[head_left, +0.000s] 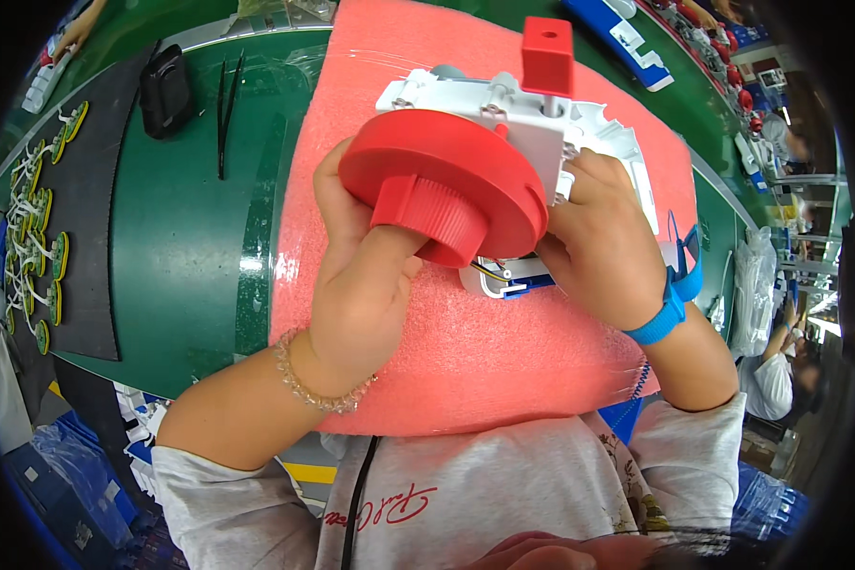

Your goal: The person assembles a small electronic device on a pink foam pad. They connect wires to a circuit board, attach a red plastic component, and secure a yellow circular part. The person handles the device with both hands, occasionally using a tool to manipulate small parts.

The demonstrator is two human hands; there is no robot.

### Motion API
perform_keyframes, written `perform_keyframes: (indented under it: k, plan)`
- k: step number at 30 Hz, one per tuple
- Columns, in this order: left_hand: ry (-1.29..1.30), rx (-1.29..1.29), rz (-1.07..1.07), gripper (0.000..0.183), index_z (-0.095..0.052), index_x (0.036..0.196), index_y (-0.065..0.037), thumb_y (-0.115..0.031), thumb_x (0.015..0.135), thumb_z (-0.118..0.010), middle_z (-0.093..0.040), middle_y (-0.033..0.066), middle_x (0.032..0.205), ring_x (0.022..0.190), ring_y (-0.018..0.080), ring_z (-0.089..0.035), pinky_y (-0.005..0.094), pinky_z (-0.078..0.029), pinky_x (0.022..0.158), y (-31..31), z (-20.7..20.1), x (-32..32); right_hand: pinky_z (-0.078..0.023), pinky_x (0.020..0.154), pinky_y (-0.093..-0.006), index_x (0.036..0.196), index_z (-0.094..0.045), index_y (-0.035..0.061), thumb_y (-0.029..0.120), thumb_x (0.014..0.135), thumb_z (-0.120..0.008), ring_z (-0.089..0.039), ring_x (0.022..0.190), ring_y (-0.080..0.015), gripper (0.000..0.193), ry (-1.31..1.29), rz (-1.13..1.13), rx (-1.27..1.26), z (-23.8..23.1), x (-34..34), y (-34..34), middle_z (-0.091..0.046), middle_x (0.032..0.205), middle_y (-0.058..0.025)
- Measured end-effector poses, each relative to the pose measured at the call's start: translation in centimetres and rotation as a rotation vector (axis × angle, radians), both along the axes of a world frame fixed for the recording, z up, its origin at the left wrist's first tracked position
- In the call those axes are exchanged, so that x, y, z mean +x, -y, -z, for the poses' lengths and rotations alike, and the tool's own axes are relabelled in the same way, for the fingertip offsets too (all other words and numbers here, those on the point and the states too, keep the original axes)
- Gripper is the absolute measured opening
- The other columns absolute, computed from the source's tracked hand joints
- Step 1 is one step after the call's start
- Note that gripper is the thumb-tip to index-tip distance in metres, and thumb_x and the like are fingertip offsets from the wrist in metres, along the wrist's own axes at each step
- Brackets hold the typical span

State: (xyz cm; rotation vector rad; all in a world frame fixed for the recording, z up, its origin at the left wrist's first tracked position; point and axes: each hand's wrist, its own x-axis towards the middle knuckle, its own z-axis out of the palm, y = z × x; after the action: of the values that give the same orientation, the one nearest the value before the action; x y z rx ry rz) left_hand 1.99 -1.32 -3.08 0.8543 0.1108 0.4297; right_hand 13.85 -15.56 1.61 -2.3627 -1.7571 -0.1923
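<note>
Left grip [359,285] closed round red disc [437,142], thumb against ribbed hub [426,211]; beyond it, right grip [606,237] curled onto white housing [532,138]. Both appear light, stiff; smooth rim likely slippery, ribs surest hold.

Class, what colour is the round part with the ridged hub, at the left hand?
The round part is red, shown best in the head view.

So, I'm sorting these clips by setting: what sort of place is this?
Probably an assembly workshop: small green boards with white wires lie on a flat black mat, a round red plastic part is held over pink foam sheeting, and another person's bare hand shows at upper left.
</note>
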Motion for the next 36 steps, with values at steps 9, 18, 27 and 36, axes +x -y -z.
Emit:
perform_keyframes:
  k: [9, 18, 27, 36]
  plan:
    - [0.024, -0.057, 0.070, 0.049, -0.015, 0.131, -0.006, 0.004, 0.086, -0.032, -0.028, 0.0103, 0.129, 0.121, 0.0253, -0.038, 0.0408, -0.036, 0.097, 0.0, -0.1, -0.2, -0.036, 0.072, -0.0321, 0.061, -0.061, 0.0088, 0.010, 0.063, -0.058, -0.048, 0.079, -0.0190, 0.003, 0.050, 0.015, -0.075, 0.4, -0.2, -0.2, -0.053, 0.067, -0.0024]
    - [-0.038, -0.028, 0.043, 0.046, -0.023, 0.132, -0.014, -0.008, 0.087, -0.034, -0.038, 0.0082, 0.128, 0.112, 0.0230, -0.045, 0.0403, -0.042, 0.088, 0.2, -0.3, 0.1, -0.037, 0.071, -0.0318, 0.067, -0.062, 0.0098, 0.010, 0.066, -0.057, -0.050, 0.079, -0.0200, 0.005, 0.035, -0.049, -0.180, 0.0, 0.6, 0.0, -0.057, 0.070, -0.0043]
    - [-0.015, -0.012, 0.100, 0.046, -0.021, 0.128, -0.011, 0.001, 0.085, -0.034, -0.037, 0.0124, 0.126, 0.116, 0.0244, -0.044, 0.0380, -0.040, 0.095, -0.4, -0.6, 0.0, -0.038, 0.074, -0.0378, 0.069, -0.061, 0.0036, 0.014, 0.069, -0.058, -0.054, 0.076, -0.0262, 0.011, -0.022, -0.020, -0.073, -1.5, 2.2, 0.2, -0.058, 0.071, -0.0102]
    - [-0.046, -0.007, 0.074, 0.046, -0.023, 0.133, -0.011, -0.010, 0.088, -0.034, -0.035, 0.0104, 0.133, 0.117, 0.0275, -0.044, 0.0456, -0.040, 0.093, -0.3, -0.4, 0.2, -0.045, 0.062, -0.0292, 0.087, -0.066, 0.0031, 0.016, 0.077, -0.061, -0.056, 0.062, -0.0125, 0.018, -0.845, 0.259, -0.578, -5.7, 5.1, -0.9, -0.062, 0.067, -0.0039]
